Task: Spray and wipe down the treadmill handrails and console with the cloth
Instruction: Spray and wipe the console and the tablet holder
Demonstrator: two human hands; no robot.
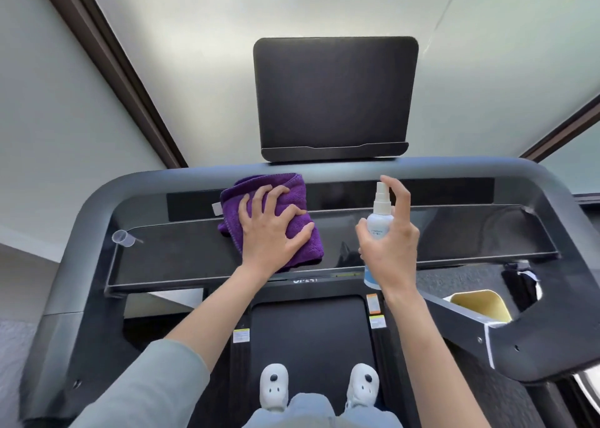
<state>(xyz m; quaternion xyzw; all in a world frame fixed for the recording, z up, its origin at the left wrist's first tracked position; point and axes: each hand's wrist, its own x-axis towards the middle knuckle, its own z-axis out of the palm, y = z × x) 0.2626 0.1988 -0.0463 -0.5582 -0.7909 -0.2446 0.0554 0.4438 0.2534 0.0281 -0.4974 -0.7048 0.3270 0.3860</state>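
- 1 purple cloth (302, 194), 1 spray bottle (378, 223), 1 console (487, 229).
- Left hand (271, 233): fingers spread wide, pressing flat on the cloth, which lies on the console.
- Right hand (393, 249): fingers closed around the bottle, index finger on the nozzle.

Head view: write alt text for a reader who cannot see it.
A person standing on a treadmill presses a purple cloth onto the black console shelf with the left hand, while the right hand holds a spray bottle upright, a finger on its nozzle. A dark screen stands above.
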